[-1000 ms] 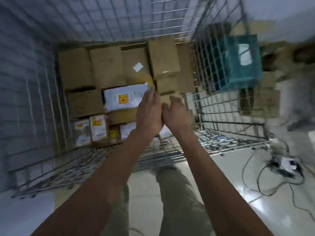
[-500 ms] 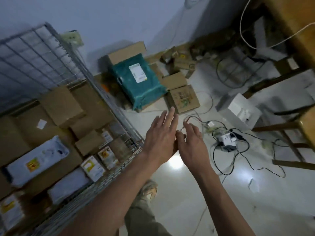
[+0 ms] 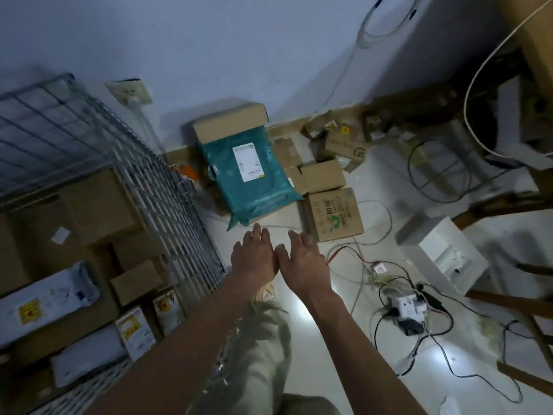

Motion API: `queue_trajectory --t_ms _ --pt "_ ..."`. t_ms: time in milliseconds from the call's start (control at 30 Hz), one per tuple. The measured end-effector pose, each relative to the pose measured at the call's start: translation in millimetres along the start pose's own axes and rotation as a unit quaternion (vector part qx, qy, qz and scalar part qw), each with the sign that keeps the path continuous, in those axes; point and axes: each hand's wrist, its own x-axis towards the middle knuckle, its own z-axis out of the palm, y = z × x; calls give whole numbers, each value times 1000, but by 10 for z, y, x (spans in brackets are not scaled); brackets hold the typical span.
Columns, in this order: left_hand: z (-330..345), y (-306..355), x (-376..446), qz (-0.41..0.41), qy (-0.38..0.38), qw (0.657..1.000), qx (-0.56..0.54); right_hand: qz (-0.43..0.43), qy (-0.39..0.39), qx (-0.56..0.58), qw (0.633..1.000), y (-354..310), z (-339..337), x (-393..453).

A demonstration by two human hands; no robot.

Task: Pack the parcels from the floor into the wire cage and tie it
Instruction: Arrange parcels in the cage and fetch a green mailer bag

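Both hands reaching for the next parcel on the floor

The wire cage (image 3: 167,205) stands at left, already holding many boxes and mailers; just beside its right wall, on the floor (image 3: 329,339) against the wall, lies the teal mailer (image 3: 251,181) atop a brown box (image 3: 230,124), with the printed carton (image 3: 332,214) and smaller cartons near it. The left hand (image 3: 254,256) and right hand (image 3: 302,262) hover side by side, empty, fingers straight and relaxed, just short of the mailer's near corner. To do this well, I judge the hands should part and take the mailer by both long edges, keeping clear of the loose cables (image 3: 389,280). Half a second ago the hands were further from the mailer.
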Motion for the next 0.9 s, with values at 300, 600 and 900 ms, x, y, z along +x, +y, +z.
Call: queue_trajectory --t_ms 300,600,900 --pt "-410 -462 698 -182 -100 945 -252 112 -177 232 950 -81 -541 1462" --pt "-1117 -888 1542 -313 67 771 -550 178 -127 350 911 -767 -1042 2771" --pt "-1882 -1399 2534 -372 106 605 -695 203 -190 259 925 -1256 -811 4021"
